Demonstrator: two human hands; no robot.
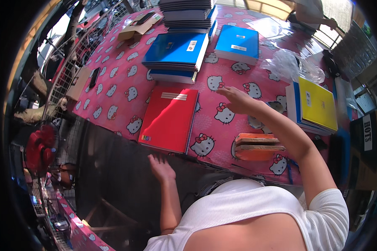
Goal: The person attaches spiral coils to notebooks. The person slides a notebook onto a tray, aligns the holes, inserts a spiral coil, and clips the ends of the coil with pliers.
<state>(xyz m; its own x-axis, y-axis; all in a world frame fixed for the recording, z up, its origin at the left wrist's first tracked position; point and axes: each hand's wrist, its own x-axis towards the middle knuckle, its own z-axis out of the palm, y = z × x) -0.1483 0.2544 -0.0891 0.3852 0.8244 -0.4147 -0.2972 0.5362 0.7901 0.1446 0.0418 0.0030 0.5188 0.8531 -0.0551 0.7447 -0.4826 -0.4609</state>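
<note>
A red spiral notebook (168,119) lies flat near the table's front edge, its wire binding along the right side. My left hand (161,168) is just off that edge, below the notebook, palm up with fingers spread and nothing in it. Over the tablecloth to the right of the notebook, my right hand (236,100) is stretched out, open and holding nothing. Beyond them stands a stack of blue notebooks (176,52), with another blue notebook pile (237,41) beside it. An orange block-like object (257,152) sits nearer me, below my right forearm.
The pink patterned tablecloth (109,90) covers the table. A yellow notebook (317,104) tops a pile at right, near crumpled clear plastic (285,65). A black phone-like object (94,78) and an opened cardboard box (139,26) lie at left. Another person's arm (312,14) shows at the far right.
</note>
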